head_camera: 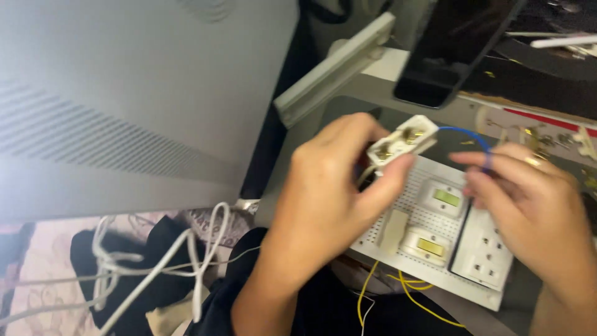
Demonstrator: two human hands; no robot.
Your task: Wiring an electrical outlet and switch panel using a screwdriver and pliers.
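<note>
White switch module (403, 142) with two brass terminals on its back, pinched between thumb and fingers of left hand (323, 199), held just above the white perforated board (373, 239). One blue wire (465, 133) arcs from the module's right end to right hand (528, 208), whose fingertips close on the wire's far end. On the board: two rocker switches with yellowish windows (446, 198), one small beige blank piece (393, 230), one white socket plate (484, 252) at the right edge. Yellow wires (413, 292) hang under the board, count unclear. One dark phone (448, 56) leans above. Grey panel (124, 93) fills left side; white cables (155, 264) tangled bottom left.
</note>
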